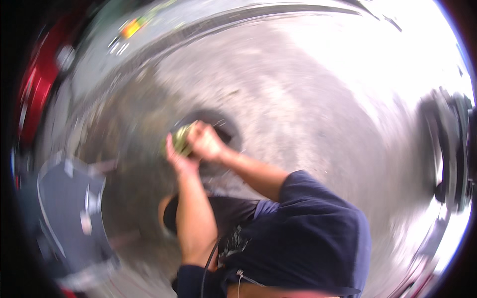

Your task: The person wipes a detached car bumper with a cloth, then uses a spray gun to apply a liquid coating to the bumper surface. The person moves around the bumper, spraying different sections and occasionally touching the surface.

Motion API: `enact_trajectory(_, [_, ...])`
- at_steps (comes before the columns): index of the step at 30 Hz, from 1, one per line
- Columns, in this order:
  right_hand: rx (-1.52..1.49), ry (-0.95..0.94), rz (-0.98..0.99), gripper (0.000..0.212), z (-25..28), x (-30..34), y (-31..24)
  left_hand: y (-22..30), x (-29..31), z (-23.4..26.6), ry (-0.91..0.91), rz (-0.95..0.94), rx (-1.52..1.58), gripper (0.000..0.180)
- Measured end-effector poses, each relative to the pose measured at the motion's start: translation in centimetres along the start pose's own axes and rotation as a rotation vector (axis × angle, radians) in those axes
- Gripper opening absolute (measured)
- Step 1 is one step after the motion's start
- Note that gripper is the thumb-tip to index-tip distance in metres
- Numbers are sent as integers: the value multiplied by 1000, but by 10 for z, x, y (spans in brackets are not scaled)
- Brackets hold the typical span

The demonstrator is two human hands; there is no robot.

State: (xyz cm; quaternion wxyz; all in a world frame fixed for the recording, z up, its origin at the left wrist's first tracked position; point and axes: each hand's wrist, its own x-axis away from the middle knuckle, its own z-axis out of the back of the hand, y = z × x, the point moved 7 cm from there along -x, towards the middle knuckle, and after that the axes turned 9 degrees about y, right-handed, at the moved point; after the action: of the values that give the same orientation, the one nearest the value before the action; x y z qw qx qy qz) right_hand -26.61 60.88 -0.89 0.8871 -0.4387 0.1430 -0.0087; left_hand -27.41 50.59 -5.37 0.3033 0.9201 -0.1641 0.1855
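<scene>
A blurred yellow-green bundle [183, 140] with a crumpled look is between my hands; I cannot make out its kind. My left hand [179, 158] cups it from the near left side, with the fingers up along its edge. From the right, my right hand [205, 141] is closed against it, its fingers bent. Behind and below my hands is a dark round object [232, 124], low at the floor and partly covered by my right hand. Its kind is unclear through the blur.
Grey, stained concrete floor [298, 109] spreads around me. At the left stands a dark grey panel-like object [72, 208], with a red vehicle [37, 89] behind it. A small orange-yellow item [131, 28] lies beyond a dark floor strip. Dark bulky equipment [449, 144] stands at the right.
</scene>
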Motion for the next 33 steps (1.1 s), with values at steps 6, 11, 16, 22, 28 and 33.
enact_trajectory(6, [-997, -47, -919, 73, -37, 60, 59, 24, -6, 26, 283, -424, -1095, 42])
enact_trajectory(11, [-1887, -435, -785, 59, -60, 25, 29, 1, 27, -30, -173, -1001, -1323, 37])
enact_trajectory(16, [-2152, -448, -976, 43, -96, 29, 34, 6, 28, -30, -135, -983, -1421, 39])
enact_trajectory(22, [-1517, 482, -1080, 37, -86, 32, 59, 7, 3, 23, 244, -470, -550, 41])
enact_trajectory(28, [-792, 491, -437, 33, -26, 19, 4, 6, 6, 22, 258, -32, -131, 46])
enact_trajectory(33, [-438, 542, 257, 24, 21, 26, -39, 10, 6, 4, 87, -128, -542, 35])
